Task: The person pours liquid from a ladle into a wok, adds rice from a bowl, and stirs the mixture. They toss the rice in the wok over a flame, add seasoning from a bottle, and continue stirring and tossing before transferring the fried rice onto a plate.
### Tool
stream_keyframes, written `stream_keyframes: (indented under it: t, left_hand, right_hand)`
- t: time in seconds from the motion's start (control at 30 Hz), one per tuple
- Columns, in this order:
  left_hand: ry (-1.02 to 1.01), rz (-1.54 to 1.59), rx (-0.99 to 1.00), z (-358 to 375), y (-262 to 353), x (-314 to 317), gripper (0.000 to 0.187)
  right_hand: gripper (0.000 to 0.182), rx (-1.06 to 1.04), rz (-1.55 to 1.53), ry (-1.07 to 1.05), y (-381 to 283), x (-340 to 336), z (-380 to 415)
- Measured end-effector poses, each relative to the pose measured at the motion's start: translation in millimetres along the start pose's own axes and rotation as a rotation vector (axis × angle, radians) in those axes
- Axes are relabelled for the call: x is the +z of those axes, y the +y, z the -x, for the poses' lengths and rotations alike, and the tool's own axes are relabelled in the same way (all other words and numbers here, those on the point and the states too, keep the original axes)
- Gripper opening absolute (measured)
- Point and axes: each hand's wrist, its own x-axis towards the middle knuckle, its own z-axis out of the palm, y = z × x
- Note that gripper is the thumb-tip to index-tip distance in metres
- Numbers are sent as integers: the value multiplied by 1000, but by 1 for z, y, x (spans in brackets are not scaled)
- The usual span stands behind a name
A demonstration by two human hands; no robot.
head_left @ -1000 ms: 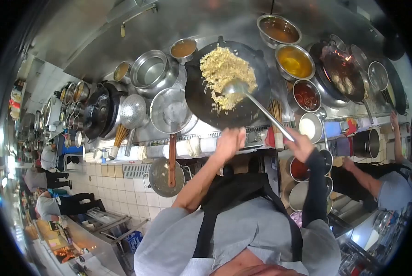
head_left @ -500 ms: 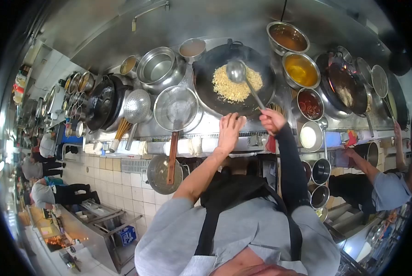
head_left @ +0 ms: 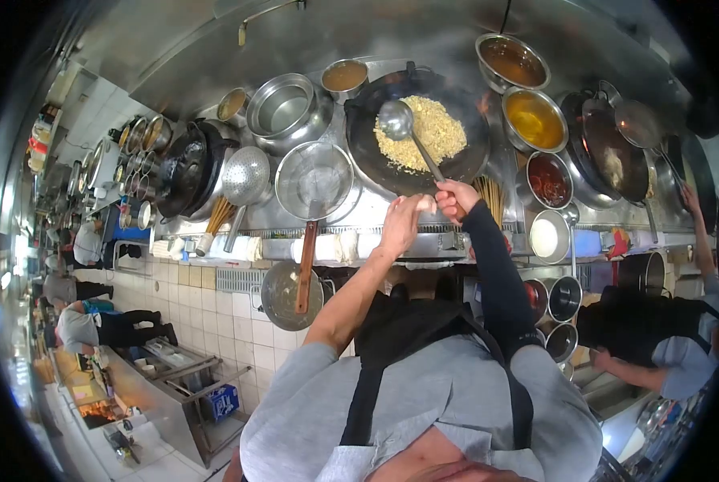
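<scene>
My right hand [head_left: 456,200] is closed around the handle of a metal ladle [head_left: 396,120]. The ladle's round bowl rests at the left edge of a heap of yellow fried rice [head_left: 428,132] inside a black wok [head_left: 363,140]. At the wok's near rim, my left hand [head_left: 404,222] has its fingers curled over the edge, where the ear would be; the exact grip is hidden. Left of the wok lies a wire strainer [head_left: 315,178] with a wooden handle, and beside it a perforated skimmer [head_left: 245,176].
Bowls of amber liquid [head_left: 514,63], yellow oil [head_left: 534,120] and red sauce [head_left: 549,181] line the wok's right side. A steel pot [head_left: 281,106] stands at left. Further right, a co-worker's hand [head_left: 689,197] holds a strainer [head_left: 637,123] by another wok [head_left: 614,149].
The ladle bowl has shifted left across the rice, with my right hand drawn slightly left. My left fingers have curled in from a flatter pose. The co-worker's strainer has moved left.
</scene>
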Motion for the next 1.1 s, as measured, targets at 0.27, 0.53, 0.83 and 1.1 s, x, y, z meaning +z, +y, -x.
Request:
stream_keyframes:
  t: [0.27,0.53,0.83,1.1]
  left_hand:
    - [225,1306,-782,35,36,-44,38]
    - [-78,567,-489,46,26,-10,30]
    - [-644,-585,153,96,-18,82,68]
    - [-48,-672,-350,73,-52,-41,78]
  right_hand:
    - [17,37,-56,-98,6,4,19]
    - [23,-18,215,157,29,6,138]
    - [61,-709,1468,749,8,5,34]
    - [58,-481,1633,400,36,-5,3]
